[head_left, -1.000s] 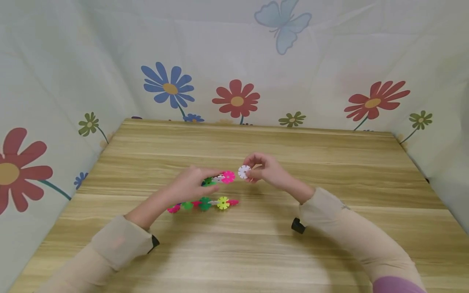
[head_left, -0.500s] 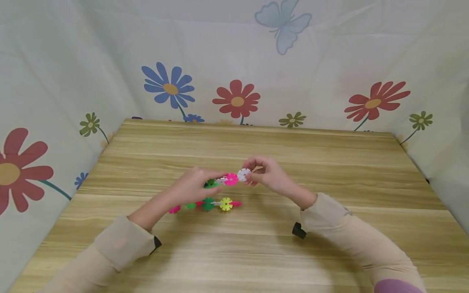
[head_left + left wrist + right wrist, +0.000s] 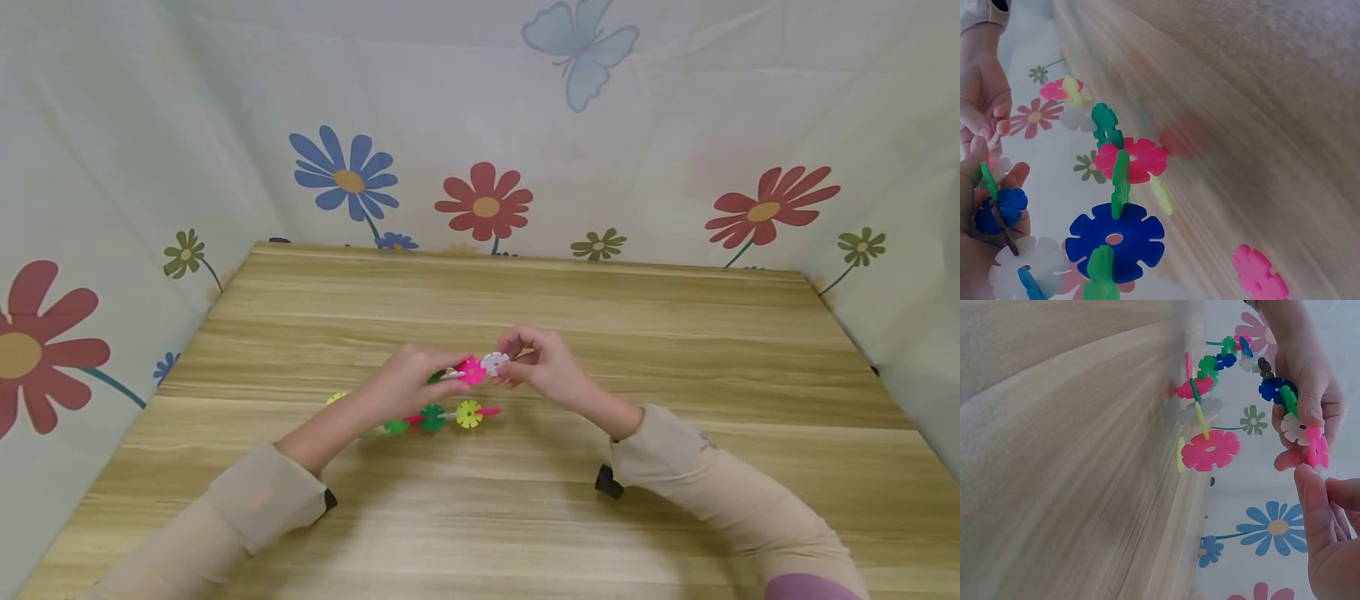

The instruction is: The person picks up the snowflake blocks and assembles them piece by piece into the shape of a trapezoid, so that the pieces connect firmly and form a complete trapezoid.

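Observation:
My left hand point(image 3: 408, 379) pinches a long chain of slotted flower-shaped plastic discs near its pink end disc point(image 3: 472, 371). A white disc point(image 3: 496, 364) is between the thumb and fingers of my right hand point(image 3: 551, 367), its edge against the pink disc. Whether their slots are joined, I cannot tell. The chain bends back beneath my left hand, with a green disc point(image 3: 432, 417) and a yellow disc point(image 3: 469, 413) in its lower run. Blue point(image 3: 1115, 240) and white point(image 3: 1029, 265) discs of it show in the left wrist view. My fingers cover part of the chain.
A separate pink disc point(image 3: 1260, 273) and a pale yellow one point(image 3: 1162, 195) lie on the wooden table point(image 3: 480, 517). Flower-printed cloth point(image 3: 637, 150) stands behind the table and along its sides.
The white disc has come left and slightly down in my right hand to meet the pink disc. My left hand has shifted right with the chain, and a yellow disc now shows behind its forearm.

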The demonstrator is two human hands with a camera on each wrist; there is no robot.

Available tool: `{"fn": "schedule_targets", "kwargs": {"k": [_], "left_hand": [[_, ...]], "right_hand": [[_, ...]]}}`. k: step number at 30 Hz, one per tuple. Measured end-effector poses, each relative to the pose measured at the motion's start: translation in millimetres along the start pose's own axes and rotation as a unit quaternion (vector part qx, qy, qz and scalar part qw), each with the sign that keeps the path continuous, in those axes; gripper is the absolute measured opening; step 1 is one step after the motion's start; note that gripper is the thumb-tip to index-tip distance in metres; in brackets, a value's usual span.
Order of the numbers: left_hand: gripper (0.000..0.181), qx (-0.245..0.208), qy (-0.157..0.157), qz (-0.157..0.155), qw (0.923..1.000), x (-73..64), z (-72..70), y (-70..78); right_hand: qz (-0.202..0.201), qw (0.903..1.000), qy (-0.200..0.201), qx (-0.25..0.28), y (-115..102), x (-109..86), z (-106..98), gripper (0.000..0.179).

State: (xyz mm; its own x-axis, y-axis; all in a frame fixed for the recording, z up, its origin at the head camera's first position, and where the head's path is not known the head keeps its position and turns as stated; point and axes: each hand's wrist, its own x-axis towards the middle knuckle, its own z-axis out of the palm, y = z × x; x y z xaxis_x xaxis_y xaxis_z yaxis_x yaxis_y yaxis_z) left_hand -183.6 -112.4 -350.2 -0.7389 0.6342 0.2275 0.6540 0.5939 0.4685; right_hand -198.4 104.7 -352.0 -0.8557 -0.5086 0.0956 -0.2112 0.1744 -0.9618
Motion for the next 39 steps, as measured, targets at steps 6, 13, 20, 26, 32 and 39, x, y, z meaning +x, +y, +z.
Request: {"fn": "schedule_targets", "kwargs": {"k": [6, 13, 20, 26, 32, 39], "left_hand": [[0.041, 0.007, 0.004, 0.029, 0.9996, 0.0, 2.8, -1.8], [0.038, 0.002, -0.013, 0.042, 0.9990, 0.3, 2.6, -2.2], [0.037, -0.007, -0.026, 0.050, 0.9984, 1.1, 0.7, 0.1], [0.038, -0.009, -0.042, 0.022, 0.9988, 3.6, -2.0, 3.1], [0.041, -0.037, -0.065, -0.053, 0.9958, 6.0, -13.1, 0.4], [0.041, -0.073, -0.050, -0.099, 0.9911, 0.2, -35.3, -19.9]], "right_hand": [[-0.018, 0.9998, 0.008, -0.002, -2.7, -2.4, 1.6, 0.011], [-0.016, 0.9999, 0.001, 0.003, -2.9, -3.4, 3.1, 0.006], [-0.006, 0.9996, -0.019, 0.021, -2.8, -3.4, 3.2, 0.004], [0.011, 0.9992, -0.026, 0.028, -2.2, -1.5, 2.4, 0.008], [0.025, 0.9989, -0.027, 0.027, 0.1, 7.3, 1.2, 0.024], [0.077, 0.9947, -0.050, 0.048, 9.1, 25.3, -0.5, 0.032]]}}
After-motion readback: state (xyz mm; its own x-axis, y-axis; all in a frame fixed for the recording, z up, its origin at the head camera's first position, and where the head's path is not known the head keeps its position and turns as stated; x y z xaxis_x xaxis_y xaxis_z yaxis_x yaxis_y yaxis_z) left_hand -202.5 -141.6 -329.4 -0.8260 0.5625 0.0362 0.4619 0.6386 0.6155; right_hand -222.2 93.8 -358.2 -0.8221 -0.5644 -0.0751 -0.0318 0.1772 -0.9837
